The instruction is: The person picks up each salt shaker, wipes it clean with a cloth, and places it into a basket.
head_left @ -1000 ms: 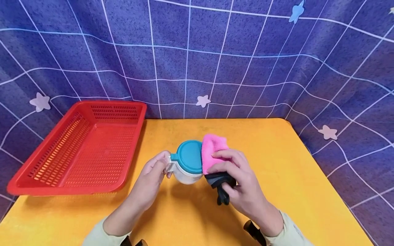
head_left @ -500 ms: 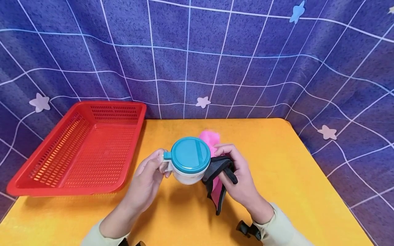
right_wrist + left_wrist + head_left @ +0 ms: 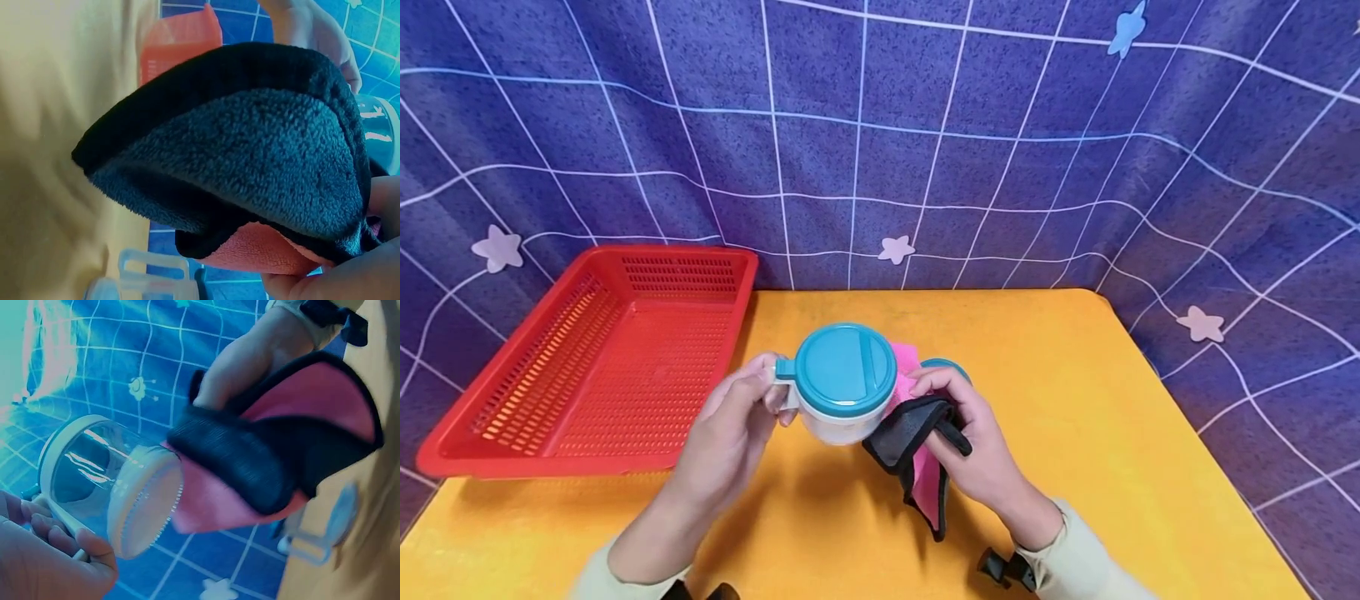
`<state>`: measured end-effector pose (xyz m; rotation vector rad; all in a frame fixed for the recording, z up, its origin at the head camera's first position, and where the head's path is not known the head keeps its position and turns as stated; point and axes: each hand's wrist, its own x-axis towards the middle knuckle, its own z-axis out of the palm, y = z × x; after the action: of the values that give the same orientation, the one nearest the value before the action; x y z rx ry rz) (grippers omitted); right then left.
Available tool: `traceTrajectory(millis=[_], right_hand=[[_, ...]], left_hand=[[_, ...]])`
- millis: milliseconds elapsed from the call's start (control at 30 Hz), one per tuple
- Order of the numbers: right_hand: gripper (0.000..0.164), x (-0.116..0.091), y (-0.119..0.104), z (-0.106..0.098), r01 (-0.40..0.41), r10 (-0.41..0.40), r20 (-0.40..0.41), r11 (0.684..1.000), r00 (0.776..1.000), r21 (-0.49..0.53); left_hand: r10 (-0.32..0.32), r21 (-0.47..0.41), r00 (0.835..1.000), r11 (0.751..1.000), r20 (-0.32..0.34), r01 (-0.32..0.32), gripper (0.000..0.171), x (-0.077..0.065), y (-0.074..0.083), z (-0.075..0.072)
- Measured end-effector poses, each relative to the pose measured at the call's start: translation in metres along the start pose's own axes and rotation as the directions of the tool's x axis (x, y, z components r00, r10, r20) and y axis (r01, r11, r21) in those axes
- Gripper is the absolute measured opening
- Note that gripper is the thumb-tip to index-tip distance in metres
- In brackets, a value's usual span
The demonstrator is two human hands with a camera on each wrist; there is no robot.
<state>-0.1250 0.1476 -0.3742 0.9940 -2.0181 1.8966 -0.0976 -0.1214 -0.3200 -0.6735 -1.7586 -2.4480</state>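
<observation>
My left hand (image 3: 730, 417) grips the handle of a clear jar (image 3: 842, 427) with a teal lid (image 3: 842, 367). The jar is off the table; the left wrist view shows its clear wall and pale base (image 3: 147, 503). To its right, my right hand (image 3: 970, 429) holds a bunched cleaning cloth (image 3: 902, 433), pink on one side and dark grey on the other, with black edging. A corner of it hangs down. The cloth overlaps the jar's right side; whether they touch, I cannot tell. In the right wrist view the cloth's grey face (image 3: 250, 156) covers most of the jar.
A second teal lid (image 3: 946, 364) shows partly behind my right hand; a clear handled container (image 3: 325, 531) stands on the table in the left wrist view. A red plastic basket (image 3: 647, 367) sits at the left of the yellow table (image 3: 1112, 433). A blue curtain (image 3: 820, 150) hangs behind.
My left hand has moved the jar left and slightly up. The cloth has been turned in my right hand, from mostly pink to more grey, and the second teal lid has come into sight.
</observation>
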Motion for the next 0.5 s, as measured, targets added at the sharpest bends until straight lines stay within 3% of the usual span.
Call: traceTrajectory(millis=[233,500], right_hand=[[0.030,-0.006,-0.002,-0.014,-0.038,0.038,-0.003,0.999,0.999,-0.035],[0.032,-0.010,-0.009,-0.028,-0.036,0.035,-0.022,0.998,0.999,-0.061]], left_hand=[[-0.006,0.062,0.996,0.998,-0.088,0.011,0.035,0.002,0.027,-0.029],[0.010,0.092,0.989,0.996,-0.149,0.004,0.034,0.005,0.048,-0.080]])
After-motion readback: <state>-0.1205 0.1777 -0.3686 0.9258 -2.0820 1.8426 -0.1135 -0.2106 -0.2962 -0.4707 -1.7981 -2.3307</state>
